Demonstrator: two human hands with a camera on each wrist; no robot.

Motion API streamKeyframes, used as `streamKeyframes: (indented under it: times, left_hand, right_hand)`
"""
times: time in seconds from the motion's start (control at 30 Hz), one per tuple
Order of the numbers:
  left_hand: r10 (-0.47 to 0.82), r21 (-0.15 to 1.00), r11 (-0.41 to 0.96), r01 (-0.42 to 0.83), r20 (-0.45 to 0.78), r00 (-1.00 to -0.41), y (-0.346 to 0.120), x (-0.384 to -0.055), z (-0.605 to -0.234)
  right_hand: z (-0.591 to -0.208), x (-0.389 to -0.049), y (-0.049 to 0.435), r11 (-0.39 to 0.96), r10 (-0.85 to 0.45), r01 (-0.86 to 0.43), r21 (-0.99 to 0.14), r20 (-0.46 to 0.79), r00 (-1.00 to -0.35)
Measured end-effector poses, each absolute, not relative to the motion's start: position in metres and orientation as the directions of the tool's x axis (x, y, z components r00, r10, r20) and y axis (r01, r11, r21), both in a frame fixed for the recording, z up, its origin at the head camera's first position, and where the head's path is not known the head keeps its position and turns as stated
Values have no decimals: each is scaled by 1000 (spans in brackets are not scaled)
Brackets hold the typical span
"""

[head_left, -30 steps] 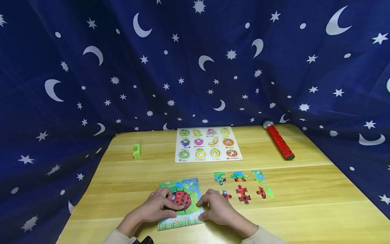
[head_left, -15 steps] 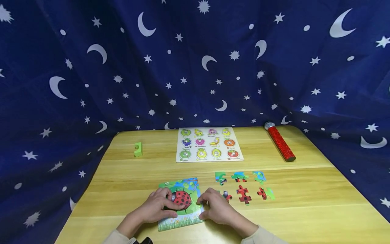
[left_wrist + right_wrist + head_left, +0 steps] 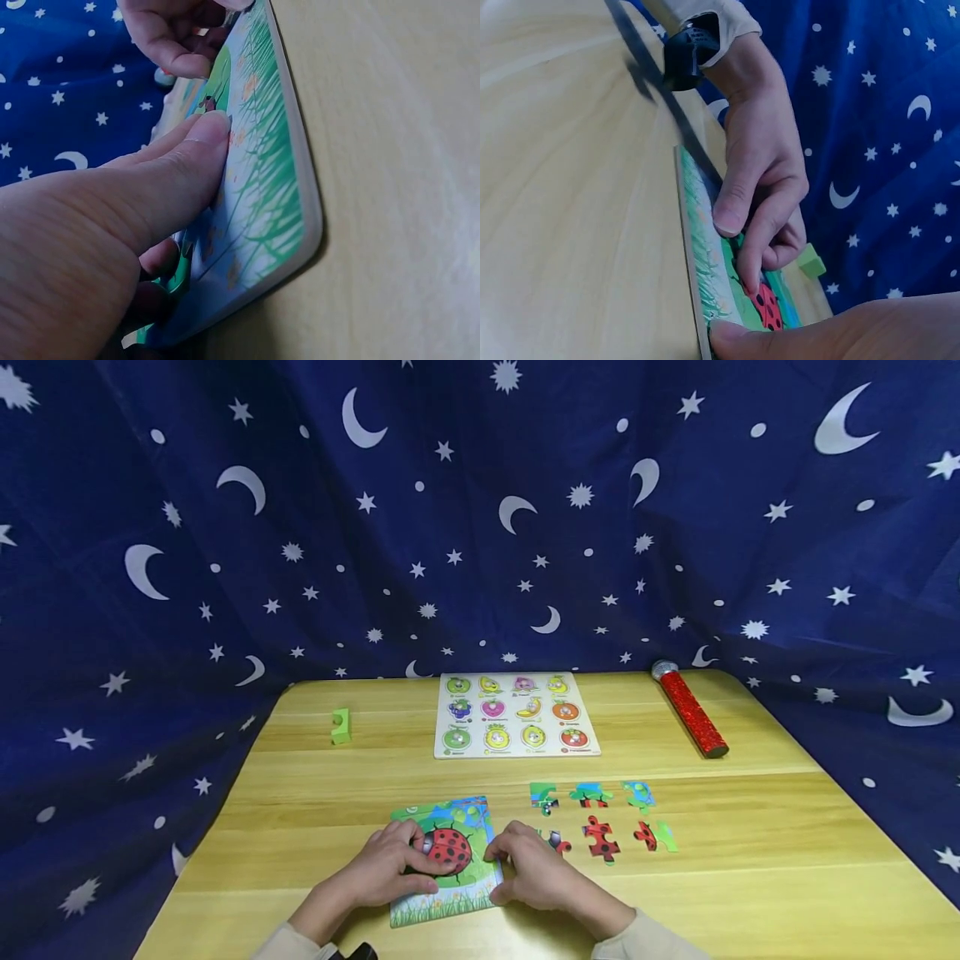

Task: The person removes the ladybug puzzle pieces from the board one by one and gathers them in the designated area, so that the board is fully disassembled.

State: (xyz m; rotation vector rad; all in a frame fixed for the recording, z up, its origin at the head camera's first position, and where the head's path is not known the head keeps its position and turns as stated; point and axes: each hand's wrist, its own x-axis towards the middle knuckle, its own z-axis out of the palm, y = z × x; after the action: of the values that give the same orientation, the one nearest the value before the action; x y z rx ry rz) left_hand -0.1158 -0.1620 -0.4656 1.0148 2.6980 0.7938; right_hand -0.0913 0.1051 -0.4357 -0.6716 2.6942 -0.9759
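Lying flat between the two hands, the ladybug board (image 3: 442, 906) sits just right of the left fingers and just left of the right ones, so the relation that counts is sideways. Foreshortening hides any clear long axis; the outline looks near square, slightly turned, with its left near corner closest to the person.

On the left hand (image 3: 378, 872), thumb and index are spread apart; the index tip reaches over the printed ladybug (image 3: 455, 845), the thumb rests lower on the board's face, and nothing shows pinched between them. On the right hand (image 3: 536, 872), thumb and index bend onto the right edge, tips apart; whether they pinch that edge, I cannot tell.

Loose puzzle pieces (image 3: 600, 841) lie to the right in two rows, well nearer the right hand, which partly covers the closest one (image 3: 558, 841). Sliding the board rightward would, I judge, soon crowd that piece.

Leftward and toward the near side, the surface (image 3: 750, 877) offers more room. Beyond the far edge, a strip of wood separates the board from the fruit board (image 3: 515, 737). The red microphone (image 3: 692, 717) and green block (image 3: 341, 727) stand well apart.
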Motion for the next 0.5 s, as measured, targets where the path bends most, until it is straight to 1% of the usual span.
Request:
streamKeyframes:
  times: [0.17,0.5]
  left_hand:
    - [654,521,626,580,52,-754,-162,-116,-465]
    - [659,517,622,588,60,-750,-161,-116,-465]
  right_hand:
    - [-436,-93,104,682,-493,-381,-624,-7,-870]
    - [-436,-91,102,650,-521,-403,-645,8,-854]
